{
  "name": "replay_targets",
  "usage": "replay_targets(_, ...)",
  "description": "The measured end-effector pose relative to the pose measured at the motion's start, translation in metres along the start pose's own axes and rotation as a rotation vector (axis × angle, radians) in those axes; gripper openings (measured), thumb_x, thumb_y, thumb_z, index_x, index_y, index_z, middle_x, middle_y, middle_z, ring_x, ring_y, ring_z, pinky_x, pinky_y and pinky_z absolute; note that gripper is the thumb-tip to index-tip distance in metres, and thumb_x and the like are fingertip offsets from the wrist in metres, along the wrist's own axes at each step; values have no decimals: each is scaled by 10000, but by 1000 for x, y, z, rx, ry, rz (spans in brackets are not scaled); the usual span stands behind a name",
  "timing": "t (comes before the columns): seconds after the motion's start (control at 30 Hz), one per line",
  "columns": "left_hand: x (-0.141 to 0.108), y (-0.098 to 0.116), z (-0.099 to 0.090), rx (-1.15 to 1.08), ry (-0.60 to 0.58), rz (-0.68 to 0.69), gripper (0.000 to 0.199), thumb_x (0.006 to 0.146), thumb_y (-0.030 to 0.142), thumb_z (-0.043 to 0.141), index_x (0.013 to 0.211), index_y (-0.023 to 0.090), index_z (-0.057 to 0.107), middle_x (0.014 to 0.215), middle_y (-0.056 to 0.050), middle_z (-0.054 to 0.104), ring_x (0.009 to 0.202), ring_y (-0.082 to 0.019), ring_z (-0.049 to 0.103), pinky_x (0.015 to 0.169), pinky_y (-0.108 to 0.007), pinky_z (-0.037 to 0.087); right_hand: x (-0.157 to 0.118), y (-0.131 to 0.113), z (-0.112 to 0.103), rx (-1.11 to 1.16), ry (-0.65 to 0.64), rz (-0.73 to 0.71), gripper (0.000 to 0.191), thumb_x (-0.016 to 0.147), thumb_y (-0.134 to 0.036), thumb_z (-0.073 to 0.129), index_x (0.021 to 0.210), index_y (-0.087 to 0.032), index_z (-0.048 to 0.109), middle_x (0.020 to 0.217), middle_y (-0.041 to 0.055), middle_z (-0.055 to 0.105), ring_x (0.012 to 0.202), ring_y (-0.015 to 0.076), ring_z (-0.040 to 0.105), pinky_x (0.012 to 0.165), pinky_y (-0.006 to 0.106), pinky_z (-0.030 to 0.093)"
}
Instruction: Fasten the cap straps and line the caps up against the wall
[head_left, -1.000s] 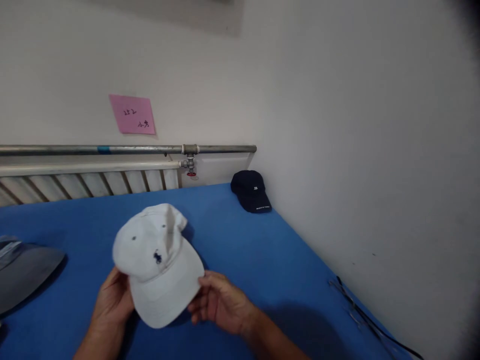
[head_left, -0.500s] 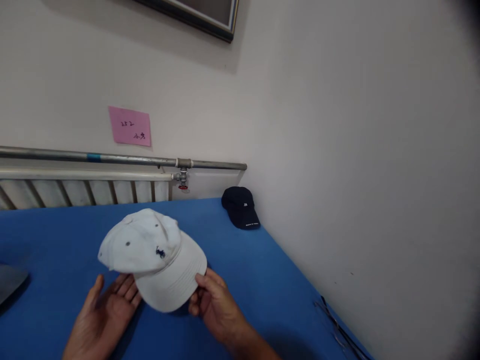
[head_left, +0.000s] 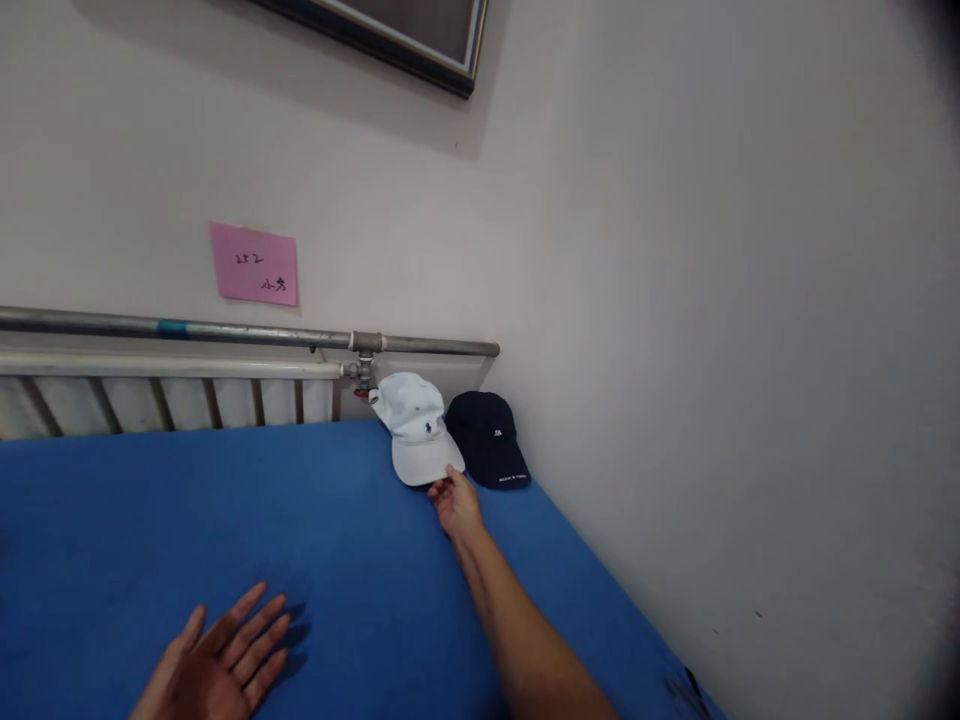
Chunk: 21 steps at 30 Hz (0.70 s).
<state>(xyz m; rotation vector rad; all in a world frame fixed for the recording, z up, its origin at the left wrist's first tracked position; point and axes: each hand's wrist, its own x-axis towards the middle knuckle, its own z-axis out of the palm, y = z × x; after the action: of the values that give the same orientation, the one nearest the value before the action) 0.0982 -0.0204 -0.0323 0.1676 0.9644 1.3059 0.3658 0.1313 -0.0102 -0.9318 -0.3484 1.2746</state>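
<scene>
A white cap (head_left: 416,415) with a small dark emblem is at the far edge of the blue surface (head_left: 337,570), its brim toward me. My right hand (head_left: 456,502) pinches the front edge of the brim between thumb and fingers. Just right of it, close beside it, a black cap (head_left: 487,440) lies in the corner by the wall. Low at the left, my left hand (head_left: 229,655) is palm up with its fingers spread, holding nothing.
A metal pipe (head_left: 285,335) with a valve and a white radiator (head_left: 232,400) run behind the surface. A pink note (head_left: 255,264) and a framed picture (head_left: 420,62) are on the wall. Dark thin items (head_left: 688,692) lie at the lower right.
My right hand has carried the white cap away from me and to the right, beside the black cap. My left hand is now apart from the cap and a little lower.
</scene>
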Motion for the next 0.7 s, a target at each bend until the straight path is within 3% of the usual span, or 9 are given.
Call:
replay_targets(0.17,5,-1,0,-32,29,-69,607,878,247,509,1461,161,362,1006,-154,740,814,-286,719,605,-363,617,8,9,-11,5,61,-13,173,929,-281,578,845,-130,583,684,-44,558,520,69,518,480,200,454)
replay_targets(0.3,6,-5,-1,-15,10,-36,598,877,226,531,1453,168,379,1014,-141,740,797,-267,721,605,-342,613,-2,13,-12,45,65,-80,193,796,-262,695,732,-175,536,559,-74,517,493,83,516,468,201,438)
replay_targets(0.43,7,-7,-3,-23,12,-51,605,840,272,584,1414,151,434,997,-148,738,745,-272,713,587,-362,604,-12,12,-17,89,62,-119,251,665,-280,751,709,-209,514,551,-73,544,505,92,530,485,213,452)
replay_targets(0.57,10,-9,-8,8,-38,-16,626,796,253,659,1385,158,468,1029,-139,734,771,-264,710,626,-353,599,-16,11,-19,94,55,-111,247,644,-266,746,691,-212,510,540,-70,537,498,96,524,481,222,451)
replay_targets(0.7,18,-11,-14,8,-24,-37,719,775,234,672,1436,149,402,958,-125,749,715,-261,707,600,-353,591,-11,8,-7,89,46,-102,222,679,-243,738,689,-207,519,532,-68,528,496,100,524,477,223,448)
